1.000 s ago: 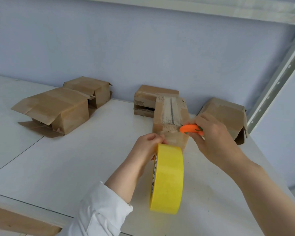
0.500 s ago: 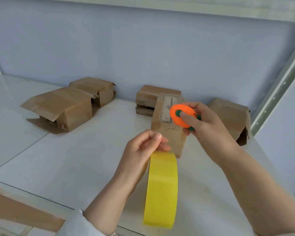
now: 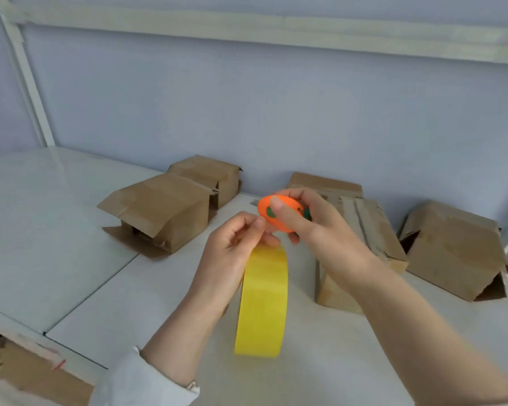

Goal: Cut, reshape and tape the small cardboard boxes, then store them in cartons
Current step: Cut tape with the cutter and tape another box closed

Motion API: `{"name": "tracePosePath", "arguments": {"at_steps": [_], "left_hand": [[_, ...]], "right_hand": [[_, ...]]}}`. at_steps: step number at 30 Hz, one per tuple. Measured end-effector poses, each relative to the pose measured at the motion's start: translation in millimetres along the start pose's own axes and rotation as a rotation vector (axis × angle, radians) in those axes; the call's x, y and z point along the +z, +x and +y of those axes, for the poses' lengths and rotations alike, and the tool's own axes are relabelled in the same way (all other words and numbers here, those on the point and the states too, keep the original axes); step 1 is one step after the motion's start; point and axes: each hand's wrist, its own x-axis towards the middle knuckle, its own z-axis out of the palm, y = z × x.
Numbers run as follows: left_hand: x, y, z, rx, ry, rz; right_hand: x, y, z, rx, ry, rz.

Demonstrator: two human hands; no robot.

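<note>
Head view. Over the last second both hands are drawing away from the tall brown cardboard box with the taped top (image 3: 364,238). It is now standing untouched on the white bench (image 3: 71,230), behind the right forearm. A second ago the cutter was pressed against that box's top and the tape roll was close to its front. Now the hands are meeting in the air, nearer the camera and left of the box. This probably means that one strip is finished and the person is finding the tape's free end for the next.

The left hand (image 3: 232,259) is holding the wide yellow roll of packing tape (image 3: 261,306) upright on edge, with thumb and fingertips pinching at its top rim. The right hand (image 3: 320,230) is gripping the round orange plastic cutter with green spots (image 3: 276,218) between thumb and curled fingers. The cutter is sitting just beside the left fingertips. Whether a blade is showing cannot be told.

Other brown boxes are waiting on the bench:
- a large open-flapped box (image 3: 165,209) at the left
- a smaller box (image 3: 208,174) behind the large one
- a flat box (image 3: 326,183) against the wall
- a slumped box (image 3: 452,253) at the right
</note>
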Motion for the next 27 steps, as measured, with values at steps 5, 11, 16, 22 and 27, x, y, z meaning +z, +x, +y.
{"name": "tracePosePath", "arguments": {"at_steps": [5, 11, 16, 22, 27], "left_hand": [[-39.0, 33.2, -13.3, -0.051, 0.068, -0.077], [-61.3, 53.1, -19.2, -0.113, 0.234, -0.211], [-68.1, 51.1, -17.5, -0.163, 0.402, -0.175], [-82.8, 51.5, -19.4, -0.351, 0.254, -0.15], [-76.2, 48.5, -23.7, -0.3, 0.326, -0.085]], "right_hand": [[32.3, 34.2, 9.5, -0.102, -0.189, 0.085], [41.9, 64.5, 19.7, 0.1, -0.094, 0.147], [49.9, 77.7, 22.1, 0.167, -0.093, 0.113], [49.7, 80.4, 22.3, 0.146, -0.066, 0.097], [46.2, 86.9, 36.4, 0.389, -0.139, 0.024]]}}
